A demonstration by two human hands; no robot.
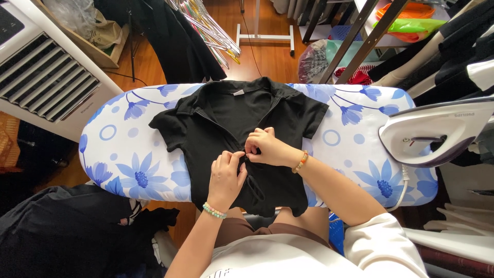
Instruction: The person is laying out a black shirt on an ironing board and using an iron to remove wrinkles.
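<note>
Pinching the front opening of the black shirt (242, 128) at mid-chest, the left hand (226, 177) and right hand (265, 148) meet fingertip to fingertip, with the garment lying collar-away across the ironing board (123, 154).

Black short-sleeve collared shirt (242, 139) lies flat, front up, placket partly open, across blue-floral ironing board.

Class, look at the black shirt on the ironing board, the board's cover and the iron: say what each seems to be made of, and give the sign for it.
Black shirt: soft matte knit, probably cotton; it creases limply.
Board cover: printed woven cloth, flat and dull.
Iron: glossy moulded plastic; it reflects light.
</note>
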